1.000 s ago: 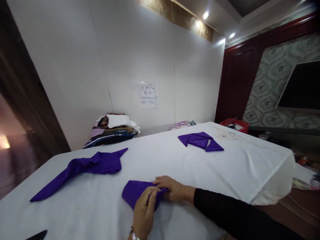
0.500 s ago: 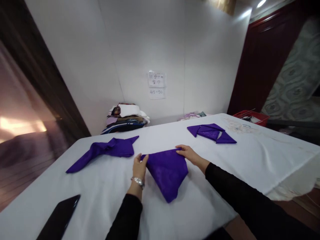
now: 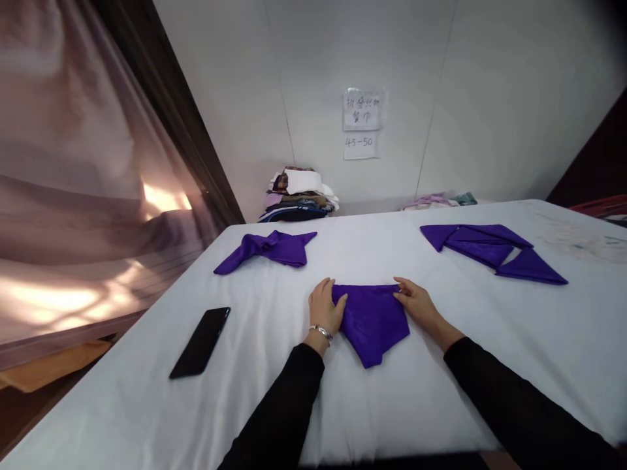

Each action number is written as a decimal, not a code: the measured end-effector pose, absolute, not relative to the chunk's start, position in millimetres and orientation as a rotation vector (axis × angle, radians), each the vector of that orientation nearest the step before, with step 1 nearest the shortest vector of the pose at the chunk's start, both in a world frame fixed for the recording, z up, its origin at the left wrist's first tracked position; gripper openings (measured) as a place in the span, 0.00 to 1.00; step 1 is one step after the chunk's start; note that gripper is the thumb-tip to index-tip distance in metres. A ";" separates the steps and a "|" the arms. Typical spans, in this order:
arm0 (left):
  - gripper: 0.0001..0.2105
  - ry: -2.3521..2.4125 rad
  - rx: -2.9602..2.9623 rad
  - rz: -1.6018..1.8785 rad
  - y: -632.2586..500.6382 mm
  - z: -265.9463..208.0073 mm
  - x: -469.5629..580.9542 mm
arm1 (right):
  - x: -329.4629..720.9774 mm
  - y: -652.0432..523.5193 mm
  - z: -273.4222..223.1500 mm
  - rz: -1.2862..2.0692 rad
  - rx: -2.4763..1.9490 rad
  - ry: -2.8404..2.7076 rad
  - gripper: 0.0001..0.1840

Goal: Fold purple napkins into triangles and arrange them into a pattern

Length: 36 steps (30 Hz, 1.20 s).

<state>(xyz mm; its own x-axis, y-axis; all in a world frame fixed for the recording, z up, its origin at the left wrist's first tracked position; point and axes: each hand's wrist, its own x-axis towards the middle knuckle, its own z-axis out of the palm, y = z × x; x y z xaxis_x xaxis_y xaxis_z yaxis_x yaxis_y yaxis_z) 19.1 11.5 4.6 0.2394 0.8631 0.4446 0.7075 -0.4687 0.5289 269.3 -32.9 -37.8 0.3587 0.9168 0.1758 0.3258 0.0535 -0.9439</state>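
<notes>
A folded purple cloth napkin [image 3: 373,323] lies between my hands, its straight edge away from me and its blunt point toward me. My left hand [image 3: 327,307], with a silver bracelet at the wrist, pinches the napkin's far left corner between thumb and fingers. At the far right corner, my right hand [image 3: 415,303] grips the same edge. Beyond my left hand, a second purple napkin [image 3: 279,248] is folded into a long shape with pointed ends. Off to the right, another folded purple napkin [image 3: 482,245] lies flat with two pointed ends.
A black phone [image 3: 202,343] lies on the white tablecloth [image 3: 161,405] at the left. Stacked clothes [image 3: 298,196] stand beyond the table's far edge, with more fabric [image 3: 435,201] farther right. Handwritten paper signs [image 3: 363,121] hang on the wall. A pinkish curtain [image 3: 73,163] hangs at the left.
The view has turned left and down. The napkin in my hands has come down flat on the table and its near point looks shorter and blunter. Both hands still hold its far corners.
</notes>
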 end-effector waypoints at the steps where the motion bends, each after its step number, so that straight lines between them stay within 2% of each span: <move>1: 0.19 1.415 2.336 1.012 5.4 6.1 22.1 | 269.6 -32.2 -38.1 0.671 -1.485 -1.176 0.23; 8: 0.24 0.881 2.598 0.562 -33.8 9.2 44.9 | 270.8 -32.6 -24.7 0.820 -1.385 -0.988 0.23; 11: 0.18 0.906 2.620 0.571 -29.5 12.4 40.1 | 277.4 -33.7 -17.3 0.790 -1.387 -0.920 0.22; 13: 0.09 0.931 2.589 0.628 -22.6 16.0 32.1 | 285.2 -33.6 -14.9 0.742 -1.406 -0.871 0.21; 15: 0.05 0.966 2.505 0.729 -15.9 19.3 21.1 | 294.4 -32.8 -15.0 0.687 -1.419 -0.795 0.21; 21: 0.10 1.049 2.243 0.908 -7.4 14.0 -18.9 | 311.8 -28.4 -20.3 0.617 -1.397 -0.631 0.22; 26: 0.09 1.196 2.210 0.927 -8.3 5.5 -32.8 | 306.3 -30.5 -14.8 0.604 -1.395 -0.641 0.21; 32: 0.10 1.224 2.111 1.339 -20.4 18.8 -29.4 | 300.9 -40.0 1.4 0.525 -1.284 -0.689 0.19; 36: 0.10 1.319 2.007 1.451 -21.4 18.7 -30.5 | 308.2 -38.2 -2.1 0.472 -1.252 -0.653 0.20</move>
